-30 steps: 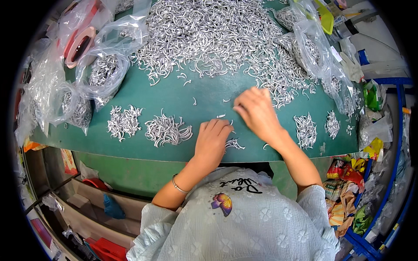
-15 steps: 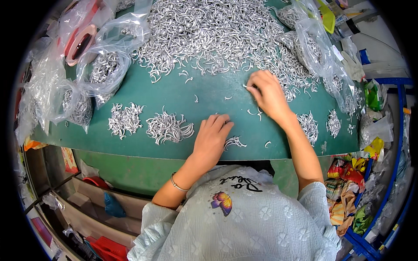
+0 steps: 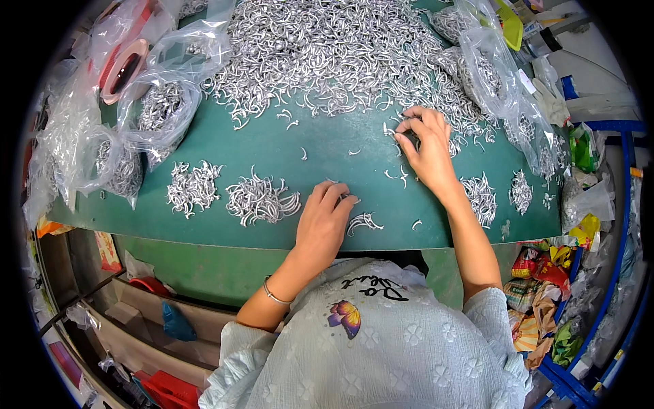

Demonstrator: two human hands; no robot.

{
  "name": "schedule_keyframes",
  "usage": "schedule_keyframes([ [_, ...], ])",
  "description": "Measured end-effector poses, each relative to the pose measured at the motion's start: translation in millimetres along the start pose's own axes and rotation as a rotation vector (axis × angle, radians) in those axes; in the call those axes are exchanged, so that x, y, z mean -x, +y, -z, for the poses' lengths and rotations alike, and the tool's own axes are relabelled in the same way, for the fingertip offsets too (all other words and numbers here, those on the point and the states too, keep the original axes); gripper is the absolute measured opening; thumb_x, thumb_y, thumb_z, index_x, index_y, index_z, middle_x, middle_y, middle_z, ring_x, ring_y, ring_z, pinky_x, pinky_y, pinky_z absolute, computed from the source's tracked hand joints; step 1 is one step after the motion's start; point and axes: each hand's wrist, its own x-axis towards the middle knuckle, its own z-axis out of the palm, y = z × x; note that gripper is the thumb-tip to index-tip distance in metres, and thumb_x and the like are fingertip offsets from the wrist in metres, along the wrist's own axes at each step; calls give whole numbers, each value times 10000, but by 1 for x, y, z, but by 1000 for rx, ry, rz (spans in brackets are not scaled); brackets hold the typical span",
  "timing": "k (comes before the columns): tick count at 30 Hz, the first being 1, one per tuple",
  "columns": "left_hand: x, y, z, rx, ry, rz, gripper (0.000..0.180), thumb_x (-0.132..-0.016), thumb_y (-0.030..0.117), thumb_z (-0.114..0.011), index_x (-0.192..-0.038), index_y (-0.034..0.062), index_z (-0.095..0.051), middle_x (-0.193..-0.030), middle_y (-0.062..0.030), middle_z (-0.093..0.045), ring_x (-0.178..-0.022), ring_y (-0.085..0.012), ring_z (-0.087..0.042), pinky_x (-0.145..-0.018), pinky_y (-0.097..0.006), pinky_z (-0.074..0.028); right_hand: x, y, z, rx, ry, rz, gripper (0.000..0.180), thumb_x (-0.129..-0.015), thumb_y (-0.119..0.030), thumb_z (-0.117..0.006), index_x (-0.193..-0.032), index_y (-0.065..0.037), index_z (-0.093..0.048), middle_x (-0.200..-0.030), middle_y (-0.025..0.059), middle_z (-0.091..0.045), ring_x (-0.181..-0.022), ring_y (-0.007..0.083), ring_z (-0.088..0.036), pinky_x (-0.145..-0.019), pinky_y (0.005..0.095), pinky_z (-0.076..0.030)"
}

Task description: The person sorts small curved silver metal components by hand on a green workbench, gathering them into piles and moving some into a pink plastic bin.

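A large heap of small curved silver metal pieces [image 3: 327, 51] covers the far middle of the green table [image 3: 259, 146]. My right hand [image 3: 429, 146] is at the heap's near right edge, thumb and index finger apart, with a few loose pieces beside the fingertips. My left hand [image 3: 323, 215] rests near the table's front edge, fingers curled inward. Bits of metal peek out at its fingertips, but what lies under the palm is hidden. Just right of it is a small cluster of curved pieces [image 3: 364, 222].
Left of my left hand sit two small piles [image 3: 259, 200] of pieces; further piles [image 3: 480, 200] lie beyond my right forearm. Clear plastic bags of pieces [image 3: 160, 112] stand at both sides. A pink oval-framed object [image 3: 125, 71] lies among the left bags. Blue shelving [image 3: 625, 184] borders the right.
My right hand has shifted slightly right, and its thumb and index finger have parted from a metal piece. My left hand has slid slightly left.
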Motion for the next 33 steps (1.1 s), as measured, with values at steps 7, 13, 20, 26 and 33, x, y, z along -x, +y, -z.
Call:
schedule_keyframes([
  [7, 0, 5, 3, 34, -6, 81, 266, -762, -7, -698, -1021, 4, -639, -1000, -114, -577, -897, -303, -548, -765, -401, -474, -2, -5, 10, 77, 13, -16, 168, -793, -140, -735, -937, -83, -672, -1012, 61, -584, -1015, 260, -506, -863, 397, -350],
  [13, 1, 3, 4, 23, 15, 76, 285, -759, -2, -705, -1037, 6, -639, -1017, -116, -580, -896, -301, -556, -759, -400, -468, -11, -11, 2, 199, -52, 28, 122, -797, -80, -697, -878, -44, -614, -952, 90, -571, -959, 275, -505, -834, 399, -353],
  [20, 10, 6, 17, 42, 7, 128, 322, -780, -21, -666, -1098, 8, -623, -1082, -125, -573, -932, -316, -559, -824, -402, -454, -6, -13, 4, -77, 41, 16, 129, -817, -24, -664, -930, -10, -604, -842, 138, -620, -824, 316, -539, -773, 414, -429],
  [26, 15, 8, 22, 18, -7, 153, 344, -806, -45, -621, -1146, 4, -604, -1087, -141, -567, -944, -334, -552, -843, -411, -449, 10, -43, 20, -185, -142, 17, 130, -821, -25, -660, -943, -10, -620, -857, 135, -626, -863, 314, -564, -781, 424, -449],
  [33, 18, 6, 21, 90, 20, 202, 341, -837, -50, -604, -1173, 9, -595, -1100, -163, -568, -966, -351, -566, -837, -398, -473, 26, -68, 11, -326, -540, 220, 143, -833, -54, -660, -961, -3, -623, -935, 124, -589, -928, 320, -562, -850, 391, -452],
])
